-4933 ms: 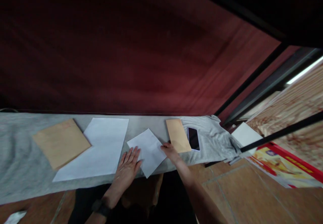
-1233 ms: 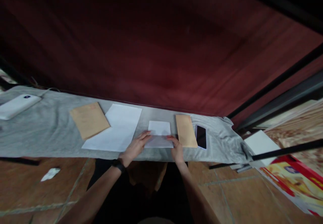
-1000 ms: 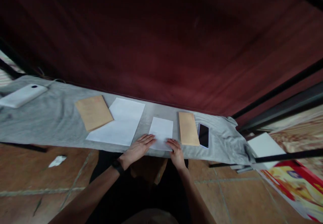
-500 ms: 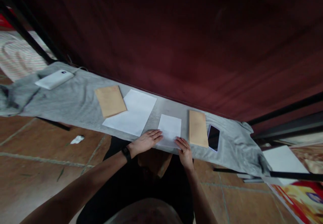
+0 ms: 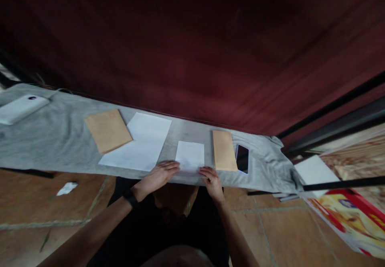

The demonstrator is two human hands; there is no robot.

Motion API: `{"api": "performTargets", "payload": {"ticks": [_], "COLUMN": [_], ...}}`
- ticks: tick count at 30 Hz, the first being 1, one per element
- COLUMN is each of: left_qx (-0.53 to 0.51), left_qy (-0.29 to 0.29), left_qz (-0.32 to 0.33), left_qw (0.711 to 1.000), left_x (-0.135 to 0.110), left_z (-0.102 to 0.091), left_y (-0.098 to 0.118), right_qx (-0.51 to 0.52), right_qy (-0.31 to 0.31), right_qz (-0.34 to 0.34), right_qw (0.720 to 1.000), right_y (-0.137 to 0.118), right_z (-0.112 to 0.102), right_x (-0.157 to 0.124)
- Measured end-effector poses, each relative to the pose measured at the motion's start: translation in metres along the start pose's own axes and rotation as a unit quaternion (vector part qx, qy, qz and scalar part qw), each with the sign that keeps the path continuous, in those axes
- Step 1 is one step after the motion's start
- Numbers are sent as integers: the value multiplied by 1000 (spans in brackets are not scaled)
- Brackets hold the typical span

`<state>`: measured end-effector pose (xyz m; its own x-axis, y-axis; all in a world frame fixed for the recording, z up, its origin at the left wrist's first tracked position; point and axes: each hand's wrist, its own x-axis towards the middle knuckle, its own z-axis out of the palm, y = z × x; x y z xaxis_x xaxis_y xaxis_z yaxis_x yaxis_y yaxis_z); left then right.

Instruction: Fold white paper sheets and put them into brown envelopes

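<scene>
A small folded white sheet (image 5: 190, 154) lies on the grey cloth (image 5: 54, 138) in front of me. My left hand (image 5: 158, 174) rests flat on its near left corner, fingers stretched out. At the near right corner my right hand (image 5: 212, 178) presses down with extended fingers. Neither hand holds anything. A narrow brown envelope (image 5: 224, 150) lies just right of the sheet.
A dark phone (image 5: 242, 158) lies beside the narrow envelope. Left of my hands are a large white sheet (image 5: 141, 142) and a big brown envelope (image 5: 108, 130). A white device (image 5: 19, 108) sits far left. A colourful poster (image 5: 349, 219) lies on the tiled floor.
Earlier the white sheet lay unfolded and askew; it has since been squared and folded smaller. In the last second both hands stayed at its near edge while the head camera swung.
</scene>
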<state>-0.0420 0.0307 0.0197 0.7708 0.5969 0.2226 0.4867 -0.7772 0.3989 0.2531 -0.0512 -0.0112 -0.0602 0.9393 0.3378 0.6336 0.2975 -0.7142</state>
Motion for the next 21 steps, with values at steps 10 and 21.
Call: {"api": "performTargets", "payload": {"ticks": [10, 21], "left_qx": [57, 39], "left_qy": [32, 43], "left_qz": [-26, -87], "left_qw": [998, 995], "left_x": [2, 26], "left_z": [17, 9], "left_y": [-10, -7], "right_qx": [-93, -48], "right_qy": [0, -50], "right_qz": [-2, 23], "right_qw": [996, 997], "right_y": [4, 4], "right_z": [6, -9], "right_x": [2, 15]}}
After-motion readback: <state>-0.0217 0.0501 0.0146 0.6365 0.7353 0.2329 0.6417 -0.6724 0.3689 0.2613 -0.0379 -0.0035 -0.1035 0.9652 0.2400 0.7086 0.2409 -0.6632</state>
